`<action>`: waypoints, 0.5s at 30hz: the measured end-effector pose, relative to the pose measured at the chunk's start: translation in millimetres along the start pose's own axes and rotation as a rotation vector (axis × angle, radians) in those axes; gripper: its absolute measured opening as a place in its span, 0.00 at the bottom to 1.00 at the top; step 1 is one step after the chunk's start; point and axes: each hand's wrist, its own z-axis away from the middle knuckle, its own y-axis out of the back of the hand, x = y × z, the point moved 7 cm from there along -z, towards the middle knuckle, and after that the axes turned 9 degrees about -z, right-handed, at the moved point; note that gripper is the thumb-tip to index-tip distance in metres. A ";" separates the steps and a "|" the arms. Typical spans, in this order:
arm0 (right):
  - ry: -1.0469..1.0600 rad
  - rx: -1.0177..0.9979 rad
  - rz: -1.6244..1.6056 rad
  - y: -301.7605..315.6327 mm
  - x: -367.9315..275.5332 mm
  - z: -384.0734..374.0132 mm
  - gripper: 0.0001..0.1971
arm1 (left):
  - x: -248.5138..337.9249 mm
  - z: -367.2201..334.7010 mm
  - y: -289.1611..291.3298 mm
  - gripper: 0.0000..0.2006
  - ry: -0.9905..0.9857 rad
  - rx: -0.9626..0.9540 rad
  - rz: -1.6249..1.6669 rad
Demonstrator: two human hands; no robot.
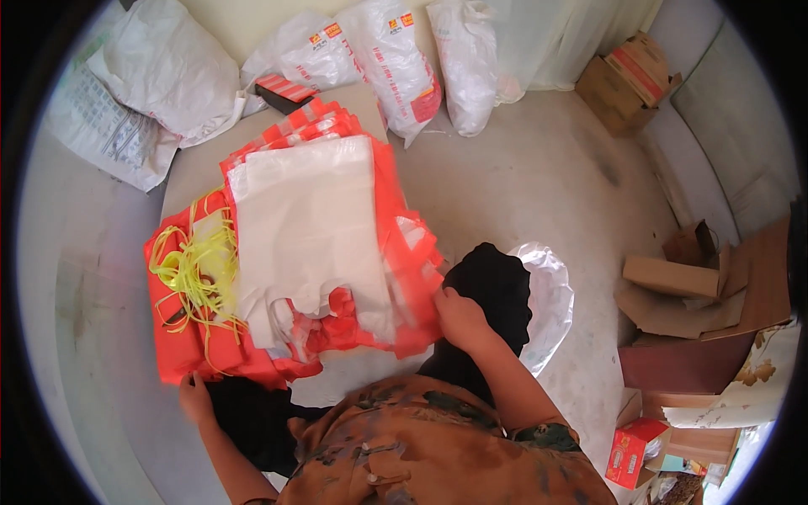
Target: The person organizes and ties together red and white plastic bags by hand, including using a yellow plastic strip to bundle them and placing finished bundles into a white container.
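A stack of white plastic vest bags (307, 219), with cut-out handles at its near end, lies on red striped plastic bags (404, 286) in front of me. My right hand (463, 320) has its fingers closed at the right edge of the red bags, which look blurred there. On the left, yellow-green ties (198, 261) lie in a loose tangle over a folded red plastic bundle (181, 341). The fingers of my left hand (195, 397) pinch that bundle's near left corner; their tips are partly hidden.
Filled white sacks (168, 67) stand at the far left, and white plastic packs (387, 63) lean along the back wall. Cardboard boxes (619, 88) sit in the far right corner. More open cartons (682, 282) and a red box (631, 454) are on the right. A clear plastic bag (551, 303) lies beside my right knee.
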 end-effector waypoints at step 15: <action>0.324 0.278 -0.110 71.4 -74.6 1.3 0.10 | 11.9 11.9 17.9 0.13 0.046 0.038 0.062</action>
